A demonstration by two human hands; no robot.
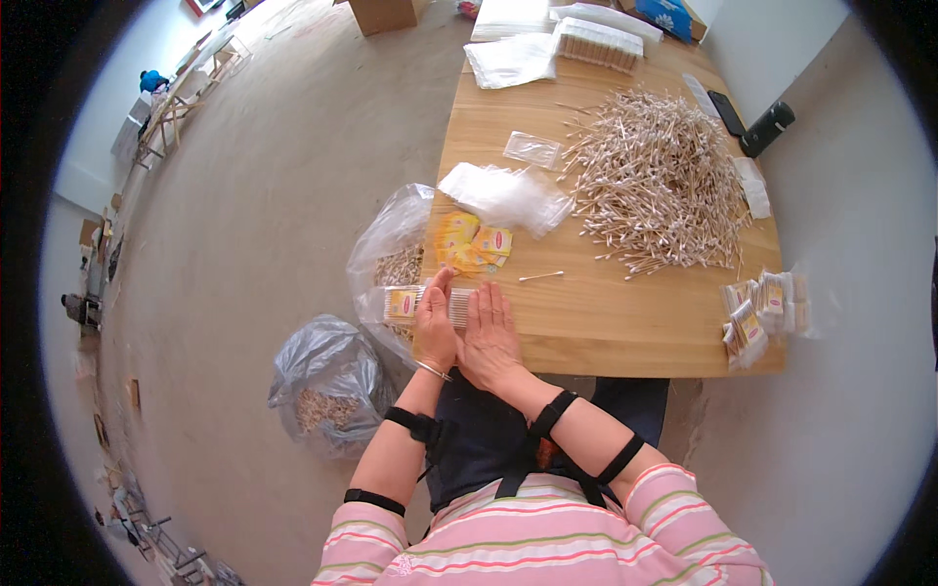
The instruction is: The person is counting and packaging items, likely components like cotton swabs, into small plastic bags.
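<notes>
At the table's near left edge lies a clear packet of cotton swabs with a yellow label card (pixel 400 305). My left hand (pixel 436 322) rests across it, turned on its side with the fingers straight and close together. Flat beside it, my right hand (pixel 491 337) has its fingers stretched out over the swabs' right end; the heels of both hands touch. Just beyond them is a fanned stack of yellow cards (pixel 473 242). One loose cotton swab (pixel 541 276) lies to the right. My hands hide part of the packet.
A big heap of cotton swabs (pixel 664 186) covers the table's right side. Clear bags (pixel 503 195) lie behind the cards, filled packets (pixel 762 313) at the right corner. A black bottle (pixel 768 129) stands by the wall. A grey plastic bag (pixel 327 376) holding swabs sits on the floor.
</notes>
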